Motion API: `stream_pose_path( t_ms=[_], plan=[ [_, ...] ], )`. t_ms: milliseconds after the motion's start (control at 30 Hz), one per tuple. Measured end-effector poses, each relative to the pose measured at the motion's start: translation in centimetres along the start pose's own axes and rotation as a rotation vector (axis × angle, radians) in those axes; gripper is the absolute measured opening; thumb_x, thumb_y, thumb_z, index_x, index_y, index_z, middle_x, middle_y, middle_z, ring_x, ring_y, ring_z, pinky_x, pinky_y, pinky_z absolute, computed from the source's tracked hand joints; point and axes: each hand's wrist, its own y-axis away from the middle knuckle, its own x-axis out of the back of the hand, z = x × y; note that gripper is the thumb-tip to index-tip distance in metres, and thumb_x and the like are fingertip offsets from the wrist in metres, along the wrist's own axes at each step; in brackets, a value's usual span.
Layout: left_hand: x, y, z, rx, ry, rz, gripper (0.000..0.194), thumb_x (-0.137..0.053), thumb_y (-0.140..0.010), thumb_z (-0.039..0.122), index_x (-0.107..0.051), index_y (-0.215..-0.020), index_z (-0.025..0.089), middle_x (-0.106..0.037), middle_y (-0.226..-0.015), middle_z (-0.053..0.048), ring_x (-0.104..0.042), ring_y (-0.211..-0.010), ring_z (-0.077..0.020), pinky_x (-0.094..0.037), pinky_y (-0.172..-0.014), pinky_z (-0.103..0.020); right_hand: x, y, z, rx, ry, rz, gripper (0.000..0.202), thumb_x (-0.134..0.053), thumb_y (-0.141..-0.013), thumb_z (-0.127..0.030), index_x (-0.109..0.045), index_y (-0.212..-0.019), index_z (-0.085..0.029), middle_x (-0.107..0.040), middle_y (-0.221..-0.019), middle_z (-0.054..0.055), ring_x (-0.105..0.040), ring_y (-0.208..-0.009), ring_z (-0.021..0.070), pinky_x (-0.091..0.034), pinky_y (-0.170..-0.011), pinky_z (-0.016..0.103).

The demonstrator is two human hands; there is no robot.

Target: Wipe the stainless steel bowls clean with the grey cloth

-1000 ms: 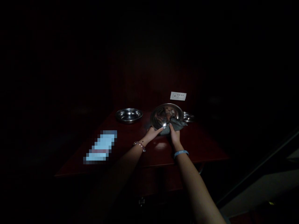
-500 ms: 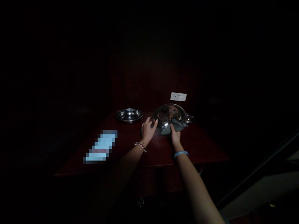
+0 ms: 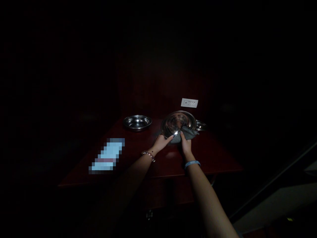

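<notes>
A shiny round steel dish (image 3: 177, 121) is held tilted above the table, its inner face towards me. My left hand (image 3: 160, 142) grips its lower left rim, thumb on top and the other fingers hidden beneath. At the lower right rim, my right hand (image 3: 186, 143) pinches a grey cloth (image 3: 189, 132) against the dish. Part of the cloth hangs under the rim between my hands. A second steel dish (image 3: 137, 122) stands upright on the table to the left. Behind the held dish, another steel dish (image 3: 201, 125) is partly hidden at the right.
The dark red table (image 3: 170, 165) has its front edge just below my hands. A pixelated, bright blue flat object (image 3: 107, 157) lies at the left. On the back wall is a white socket plate (image 3: 189, 103). The surroundings are very dark.
My left hand has slid down and right along the rim, closer to my right hand. The dish has shifted slightly left, uncovering more of the dish behind it.
</notes>
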Motion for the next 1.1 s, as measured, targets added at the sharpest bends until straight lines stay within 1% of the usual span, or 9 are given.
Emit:
stream_pose_path(
  t_ms=[67, 133, 233, 400, 567, 733, 833, 967, 1100],
  plan=[
    [0.6, -0.1, 0.4, 0.033, -0.138, 0.063, 0.033, -0.066, -0.084, 0.044, -0.074, -0.098, 0.016, -0.077, -0.101, -0.012, -0.071, -0.095, -0.0236, -0.052, -0.083, -0.032, -0.1, 0.0, 0.1, -0.003, -0.009, -0.008, 0.048, -0.072, -0.077, -0.043, -0.068, -0.116, -0.014, -0.072, -0.12, 0.009, -0.067, -0.111, 0.0209, -0.049, -0.102, 0.033],
    [1.2, -0.2, 0.9, 0.046, -0.259, 0.182, 0.03, -0.064, -0.084, 0.046, -0.073, -0.084, 0.017, -0.075, -0.091, -0.011, -0.069, -0.087, -0.0216, -0.049, -0.077, -0.03, -0.1, 0.0, 0.1, 0.0, -0.015, -0.016, 0.049, -0.073, -0.077, -0.043, -0.068, -0.116, -0.015, -0.071, -0.122, 0.009, -0.066, -0.112, 0.0211, -0.048, -0.103, 0.034],
    [2.0, -0.2, 1.7, -0.013, -0.317, 0.354, 0.031, -0.059, -0.088, 0.046, -0.067, -0.075, 0.019, -0.069, -0.086, -0.006, -0.063, -0.078, -0.0159, -0.045, -0.073, -0.025, -0.2, 0.1, -0.1, 0.014, -0.011, -0.025, 0.049, -0.074, -0.076, -0.043, -0.069, -0.116, -0.015, -0.07, -0.123, 0.009, -0.066, -0.113, 0.0212, -0.047, -0.104, 0.034],
    [2.2, -0.1, 1.8, -0.137, -0.253, 0.432, 0.033, -0.057, -0.09, 0.048, -0.058, -0.072, 0.02, -0.06, -0.084, -0.002, -0.053, -0.07, -0.012, -0.042, -0.069, -0.024, -0.3, 0.3, -0.5, 0.02, -0.008, -0.024, 0.052, -0.073, -0.076, -0.045, -0.068, -0.117, -0.014, -0.07, -0.124, 0.009, -0.064, -0.115, 0.0217, -0.046, -0.106, 0.035],
    [1.6, -0.4, 0.9, -0.077, -0.2, 0.371, 0.032, -0.061, -0.087, 0.051, -0.061, -0.079, 0.02, -0.062, -0.082, -0.002, -0.055, -0.07, -0.013, -0.045, -0.07, -0.025, -0.2, 0.3, -0.6, 0.017, -0.033, 0.005, 0.053, -0.072, -0.077, -0.045, -0.067, -0.12, -0.015, -0.069, -0.126, 0.009, -0.063, -0.116, 0.0216, -0.046, -0.106, 0.036],
    [0.6, -0.3, -0.1, -0.007, -0.109, 0.096, 0.037, -0.07, -0.079, 0.05, -0.072, -0.1, 0.02, -0.075, -0.102, -0.008, -0.067, -0.099, -0.0244, -0.05, -0.088, -0.033, -0.1, -0.1, 0.0, 0.004, -0.021, -0.02, 0.051, -0.074, -0.075, -0.046, -0.069, -0.116, -0.016, -0.071, -0.122, 0.008, -0.065, -0.113, 0.0214, -0.046, -0.105, 0.035],
    [0.2, -0.4, -0.5, -0.011, -0.059, 0.004, 0.037, -0.065, -0.082, 0.05, -0.074, -0.1, 0.018, -0.077, -0.102, -0.008, -0.069, -0.102, -0.0259, -0.05, -0.09, -0.035, -0.1, -0.3, 0.4, 0.002, -0.015, -0.039, 0.05, -0.074, -0.075, -0.045, -0.069, -0.115, -0.016, -0.071, -0.121, 0.008, -0.066, -0.112, 0.0217, -0.047, -0.104, 0.036],
    [0.4, -0.5, -0.6, -0.044, -0.083, -0.015, 0.036, -0.06, -0.086, 0.049, -0.074, -0.076, 0.017, -0.077, -0.083, -0.007, -0.071, -0.084, -0.0229, -0.05, -0.082, -0.032, -0.1, -0.3, 0.6, 0.01, -0.024, -0.043, 0.048, -0.073, -0.076, -0.045, -0.069, -0.114, -0.015, -0.072, -0.119, 0.008, -0.067, -0.111, 0.0216, -0.048, -0.102, 0.036],
    [0.9, -0.5, -0.1, -0.046, -0.155, 0.119, 0.028, -0.065, -0.083, 0.043, -0.074, -0.076, 0.018, -0.076, -0.083, -0.008, -0.068, -0.08, -0.0211, -0.048, -0.075, -0.03, 0.0, -0.3, 0.7, 0.044, -0.021, -0.04, 0.048, -0.071, -0.078, -0.044, -0.069, -0.116, -0.015, -0.072, -0.119, 0.008, -0.066, -0.112, 0.0211, -0.049, -0.102, 0.036]
  ],
)
